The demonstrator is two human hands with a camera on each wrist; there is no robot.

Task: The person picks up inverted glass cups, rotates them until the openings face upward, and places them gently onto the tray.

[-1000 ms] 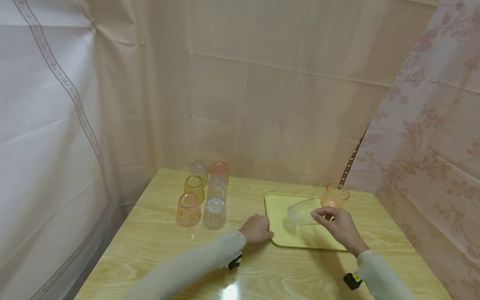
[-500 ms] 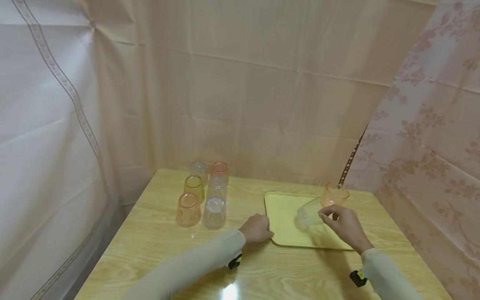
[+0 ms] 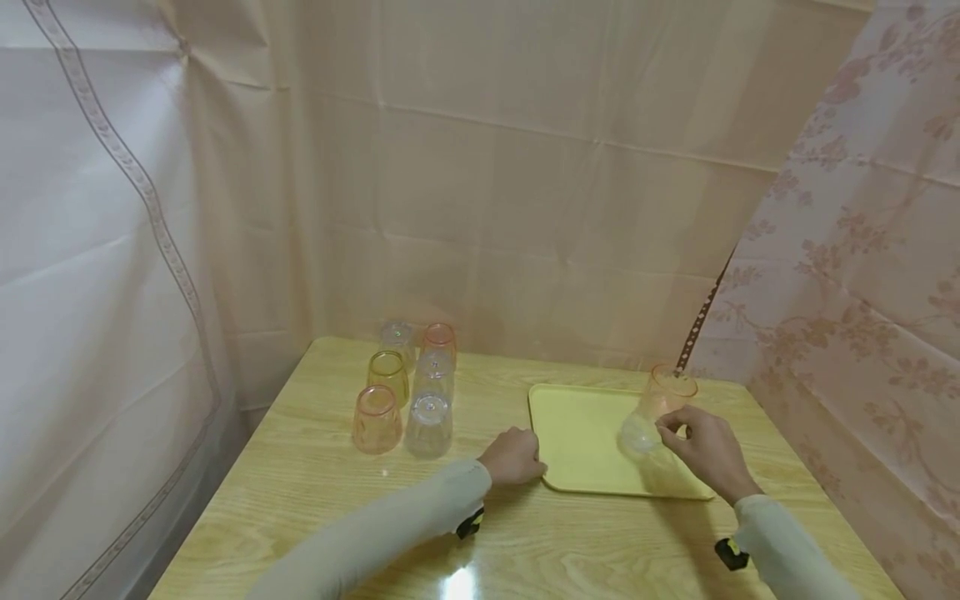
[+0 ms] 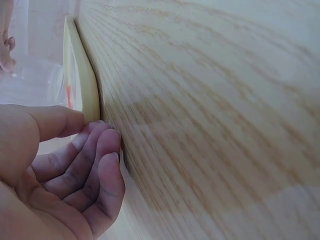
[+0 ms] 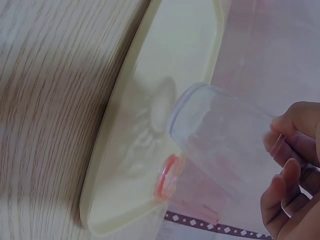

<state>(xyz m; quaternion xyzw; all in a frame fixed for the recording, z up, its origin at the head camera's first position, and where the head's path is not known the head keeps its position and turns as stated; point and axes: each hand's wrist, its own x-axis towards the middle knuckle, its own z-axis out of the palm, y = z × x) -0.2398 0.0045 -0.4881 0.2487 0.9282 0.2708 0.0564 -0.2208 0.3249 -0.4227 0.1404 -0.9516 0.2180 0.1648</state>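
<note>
Right hand: thumb and fingertips clamped on the rim of a clear cup; pinch grip.
Clear cup: over the right part of the yellow tray, tilted, base pointing down and to the left, rim end up at the fingers. Right wrist view shows the base off the tray, shadow on the tray surface beside it.
Orange cup: mouth up, on the tray near its far right corner, just behind the clear cup. Cups overlap in view; can't tell if they touch.
Left hand: thumb and forefinger clamped on the tray edge near its near left corner, other fingers curled below.
Tray: flat on the wood-grain table.
Cup group: six, mouth down, two rows left of the tray, well apart from it.
Left row, front to back: peach cup, amber cup, clear.
Right row, front to back: clear, clear, pink cup.
Backdrop: beige cloth behind, floral cloth right.
Sleeves: pale, both arms.
</note>
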